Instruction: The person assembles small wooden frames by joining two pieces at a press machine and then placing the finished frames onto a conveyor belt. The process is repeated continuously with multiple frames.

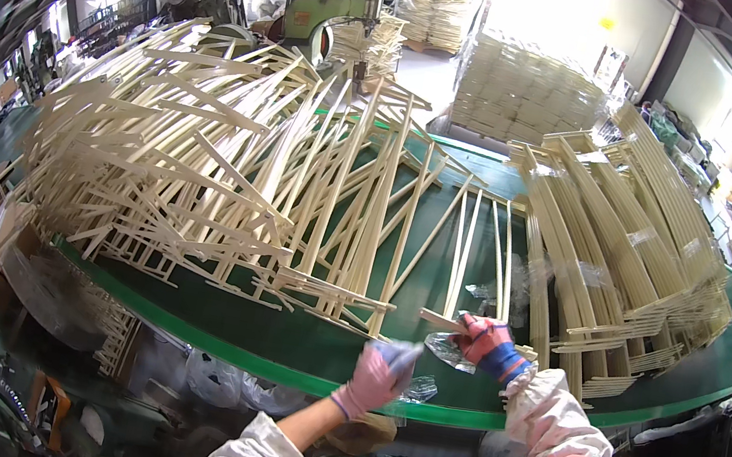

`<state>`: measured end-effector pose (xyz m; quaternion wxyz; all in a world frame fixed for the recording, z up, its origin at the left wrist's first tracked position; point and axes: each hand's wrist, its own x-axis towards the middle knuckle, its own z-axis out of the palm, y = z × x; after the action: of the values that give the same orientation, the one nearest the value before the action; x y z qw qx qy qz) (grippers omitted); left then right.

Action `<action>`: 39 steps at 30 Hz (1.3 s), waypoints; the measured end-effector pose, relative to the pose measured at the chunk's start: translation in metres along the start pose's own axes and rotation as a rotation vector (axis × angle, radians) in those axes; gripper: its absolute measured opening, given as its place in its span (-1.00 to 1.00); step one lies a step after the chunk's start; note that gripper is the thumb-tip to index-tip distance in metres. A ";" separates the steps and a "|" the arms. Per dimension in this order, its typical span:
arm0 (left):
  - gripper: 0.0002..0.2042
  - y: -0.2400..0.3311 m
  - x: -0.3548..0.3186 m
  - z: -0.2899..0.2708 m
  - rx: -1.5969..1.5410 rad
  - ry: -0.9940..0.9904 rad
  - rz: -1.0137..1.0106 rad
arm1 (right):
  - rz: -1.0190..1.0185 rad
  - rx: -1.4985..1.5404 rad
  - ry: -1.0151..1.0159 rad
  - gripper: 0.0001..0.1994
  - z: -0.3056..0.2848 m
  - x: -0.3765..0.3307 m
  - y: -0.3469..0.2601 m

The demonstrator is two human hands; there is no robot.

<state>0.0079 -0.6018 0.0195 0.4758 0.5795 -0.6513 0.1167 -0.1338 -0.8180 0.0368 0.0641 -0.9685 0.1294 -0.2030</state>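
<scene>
My right hand (488,345), in a pink and blue glove, is closed round the near end of a pale wooden frame (456,254). Long thin rails stretch from that end away across the green table. Crumpled clear plastic film (450,349) hangs beside the right fingers. To the left and nearer the table's edge is my left hand (371,381), in a pink glove. Motion smears its fingers, and a whitish-blue patch shows at their tips. Another scrap of clear plastic (420,389) lies by it on the table edge.
A tangled heap of pale wooden frames (175,146) covers the left of the green table (287,344). Bundled frames (623,244) are stacked at the right. Behind stand a green machine (331,12) and a wrapped pallet stack (527,91). Plastic bags (214,380) sit below the table.
</scene>
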 end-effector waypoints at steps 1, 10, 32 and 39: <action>-0.53 -0.010 0.030 -0.008 0.057 0.075 0.017 | 0.039 0.031 0.059 -0.75 -0.012 0.007 -0.007; -0.79 -0.113 0.119 0.066 0.302 -0.815 -0.075 | -0.027 -0.035 0.283 -0.72 -0.084 0.045 -0.019; -0.58 -0.301 0.107 0.177 0.708 -1.046 0.282 | 0.241 -0.019 0.147 -0.69 -0.119 0.075 -0.012; -0.58 -0.302 0.170 0.107 0.810 -0.847 0.236 | 0.265 0.059 0.119 -0.70 -0.101 0.071 -0.014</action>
<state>0.2386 -0.8772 -0.0283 -0.1005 0.6346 -0.7480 0.1664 -0.1090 -0.8314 0.1578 0.1111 -0.9269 0.2536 -0.2534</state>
